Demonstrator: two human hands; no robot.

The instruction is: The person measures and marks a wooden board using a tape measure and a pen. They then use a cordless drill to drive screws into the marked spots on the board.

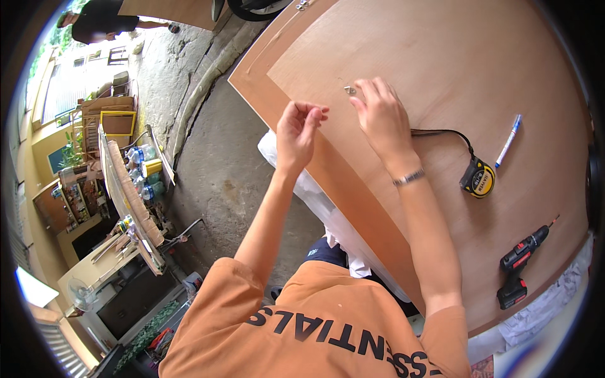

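Observation:
My left hand is raised at the near edge of a large brown wooden panel. Its fingers are curled in and the thumb presses against them; whatever they may hold is hidden. Over the panel, my right hand reaches with thumb and fingers apart. Small metal fittings lie just beside its fingertips, seemingly on the panel. A black-and-yellow tape measure rests to the right of my right wrist, its dark strap running toward the wrist. Beside it is a blue-and-white marker.
A cordless drill with a bit fitted lies at the panel's right. More small metal hardware sits at the far corner. White wrapping hangs below the near edge. A person stands far left, beyond the concrete floor; cluttered shelves line the left.

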